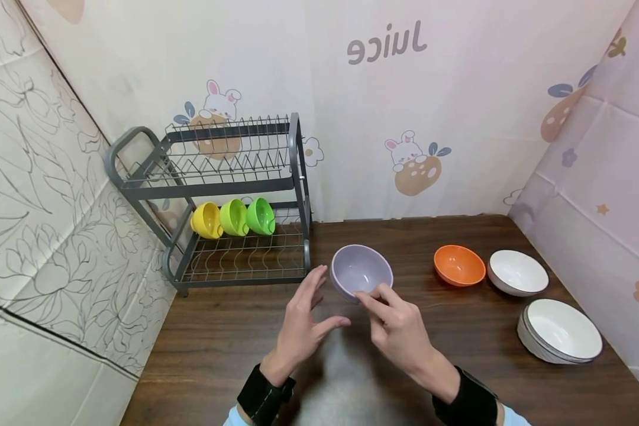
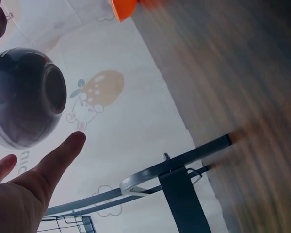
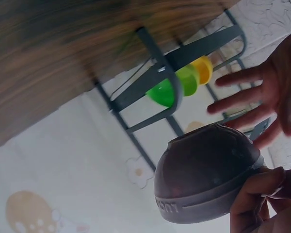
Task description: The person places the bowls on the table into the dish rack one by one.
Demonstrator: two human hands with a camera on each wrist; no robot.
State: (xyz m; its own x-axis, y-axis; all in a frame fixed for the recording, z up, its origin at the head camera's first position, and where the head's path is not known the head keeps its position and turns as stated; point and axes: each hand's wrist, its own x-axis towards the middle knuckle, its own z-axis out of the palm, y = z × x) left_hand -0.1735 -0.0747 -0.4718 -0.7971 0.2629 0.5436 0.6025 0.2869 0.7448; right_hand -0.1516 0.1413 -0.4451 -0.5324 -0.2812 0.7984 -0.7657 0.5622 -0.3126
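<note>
A lavender bowl (image 1: 361,269) is held up over the table, tilted toward me. My right hand (image 1: 399,328) pinches its near rim between thumb and fingers, as the right wrist view also shows with the bowl (image 3: 208,174) seen from its underside. My left hand (image 1: 302,322) is just left of the bowl, fingers extended and thumb spread, holding nothing. In the left wrist view a fingertip points at the bowl's (image 2: 26,97) foot with a gap between them.
A dark two-tier dish rack (image 1: 234,189) stands left; its lower shelf holds a yellow cup (image 1: 206,220) and two green cups (image 1: 234,217). Rightward on the wooden table (image 1: 346,378) are an orange bowl (image 1: 459,266), a white bowl (image 1: 518,272) and stacked white bowls (image 1: 559,331).
</note>
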